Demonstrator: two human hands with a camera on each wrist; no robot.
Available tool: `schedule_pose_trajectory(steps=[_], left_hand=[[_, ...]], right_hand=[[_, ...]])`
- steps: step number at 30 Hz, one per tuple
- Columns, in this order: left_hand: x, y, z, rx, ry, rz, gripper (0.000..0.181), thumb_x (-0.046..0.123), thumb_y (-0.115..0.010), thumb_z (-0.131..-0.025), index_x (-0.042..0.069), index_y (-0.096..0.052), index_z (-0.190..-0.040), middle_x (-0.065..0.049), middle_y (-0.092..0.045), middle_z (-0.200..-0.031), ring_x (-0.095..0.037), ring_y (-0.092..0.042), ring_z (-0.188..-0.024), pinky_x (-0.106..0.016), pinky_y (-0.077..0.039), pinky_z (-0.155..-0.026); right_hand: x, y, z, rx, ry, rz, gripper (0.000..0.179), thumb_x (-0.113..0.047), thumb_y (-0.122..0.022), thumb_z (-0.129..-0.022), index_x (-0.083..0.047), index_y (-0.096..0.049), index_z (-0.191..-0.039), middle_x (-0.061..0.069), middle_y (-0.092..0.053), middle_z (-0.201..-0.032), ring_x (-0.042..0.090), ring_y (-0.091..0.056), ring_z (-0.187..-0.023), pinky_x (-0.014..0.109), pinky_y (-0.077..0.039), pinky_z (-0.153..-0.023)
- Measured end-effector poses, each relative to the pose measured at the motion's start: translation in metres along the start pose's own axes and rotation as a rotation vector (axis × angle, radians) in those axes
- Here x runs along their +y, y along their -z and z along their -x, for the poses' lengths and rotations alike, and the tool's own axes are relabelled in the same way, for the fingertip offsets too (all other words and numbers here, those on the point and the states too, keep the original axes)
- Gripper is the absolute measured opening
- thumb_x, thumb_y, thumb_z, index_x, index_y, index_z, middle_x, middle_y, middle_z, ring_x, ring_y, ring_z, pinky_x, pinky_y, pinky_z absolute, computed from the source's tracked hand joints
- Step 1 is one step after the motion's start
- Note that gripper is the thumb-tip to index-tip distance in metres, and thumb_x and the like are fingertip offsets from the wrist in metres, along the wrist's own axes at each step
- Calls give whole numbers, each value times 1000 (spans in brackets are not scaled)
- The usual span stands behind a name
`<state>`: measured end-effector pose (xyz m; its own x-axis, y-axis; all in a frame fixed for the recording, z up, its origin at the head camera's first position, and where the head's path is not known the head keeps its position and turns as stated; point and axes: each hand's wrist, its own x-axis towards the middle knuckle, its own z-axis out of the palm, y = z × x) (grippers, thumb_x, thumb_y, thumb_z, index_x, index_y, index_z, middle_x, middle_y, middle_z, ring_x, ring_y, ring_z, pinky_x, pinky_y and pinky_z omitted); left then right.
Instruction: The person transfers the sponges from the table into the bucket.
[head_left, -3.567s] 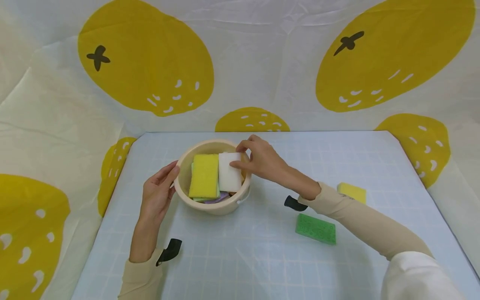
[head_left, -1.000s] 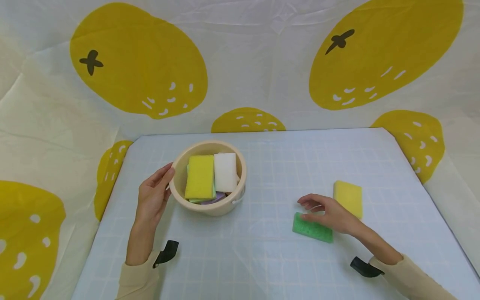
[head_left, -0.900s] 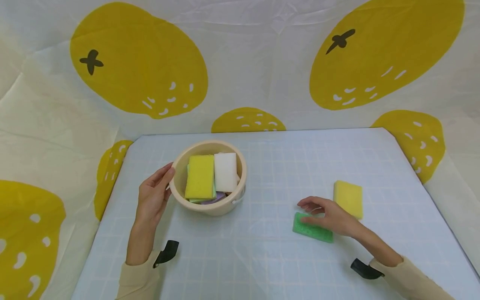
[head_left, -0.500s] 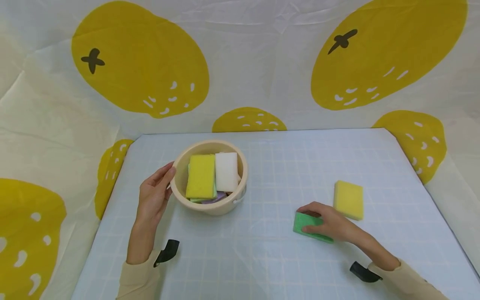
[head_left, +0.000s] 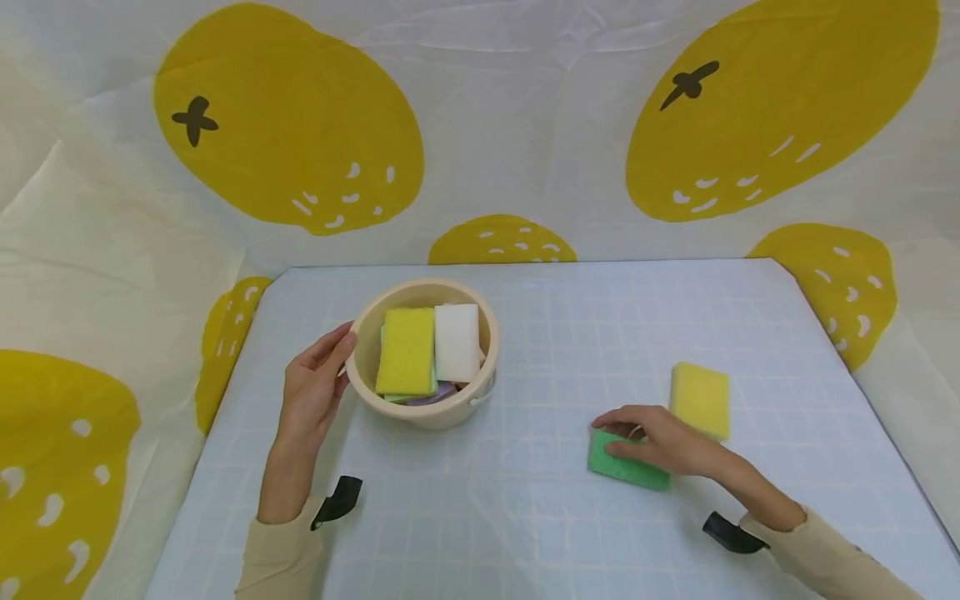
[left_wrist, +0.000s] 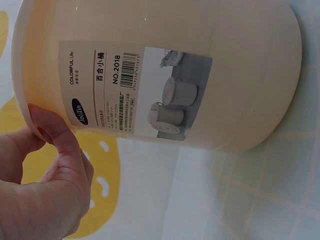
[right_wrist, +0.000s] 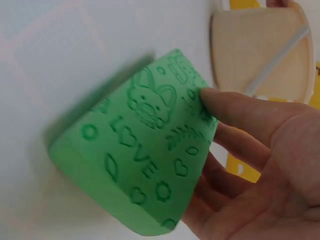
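At the left of the head view, my left hand [head_left: 311,387] pinches the rim of a cream bucket [head_left: 435,418], thumb outside. A yellow sponge [head_left: 406,350] and a white block-shaped sponge [head_left: 457,342] lie on top of other pieces inside it, partly hidden. My right hand [head_left: 667,439] pinches a green sponge [head_left: 628,472] on the right half of the table. In the right wrist view, the thumb presses the sponge's face, embossed with a rabbit and the word LOVE [right_wrist: 137,142], while the fingers curl behind its edge.
Just beyond my right hand a second yellow sponge [head_left: 703,398] lies on the pale blue checked tabletop [head_left: 450,533]. The bucket's white handle [head_left: 483,395] hangs at its right side. Behind the table stands a white sheet [head_left: 517,125] with large yellow fruit prints.
My right hand has left the white sponge in the bucket, moved right and lowered onto the green sponge, thumb and fingers closing on it. My left hand stays at the bucket rim.
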<state>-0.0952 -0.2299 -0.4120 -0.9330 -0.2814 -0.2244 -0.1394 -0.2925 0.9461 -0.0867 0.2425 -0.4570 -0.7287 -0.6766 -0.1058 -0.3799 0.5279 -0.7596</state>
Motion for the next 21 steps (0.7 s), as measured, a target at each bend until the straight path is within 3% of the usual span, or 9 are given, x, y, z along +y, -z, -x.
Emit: schedule_pose_trajectory(steps=[9,21], left_hand=[[1,-1,0,9,7,-4,59,27,-82,-89,5,-62,-140,-2,-67,-130,-11,-67,-113,-23,-55,-93],[1,-1,1,2,1,7,59,27,-82,-89,3,-62,-140,-1,-68,-127,-10,-68,-111,-22,-56,-91]], right_hand=[[-9,16,-6,-48,-41,-52,29,-23,-78,-94,-6,-72,-116,-3,-69,-101,10,-64,-90,27,-60,-79],[-29,33,-17,27,-62,-98,32,-28,-81,-92,-10,-70,-116,-2,-69,-100,13,-69,-90,27,-57,-82]])
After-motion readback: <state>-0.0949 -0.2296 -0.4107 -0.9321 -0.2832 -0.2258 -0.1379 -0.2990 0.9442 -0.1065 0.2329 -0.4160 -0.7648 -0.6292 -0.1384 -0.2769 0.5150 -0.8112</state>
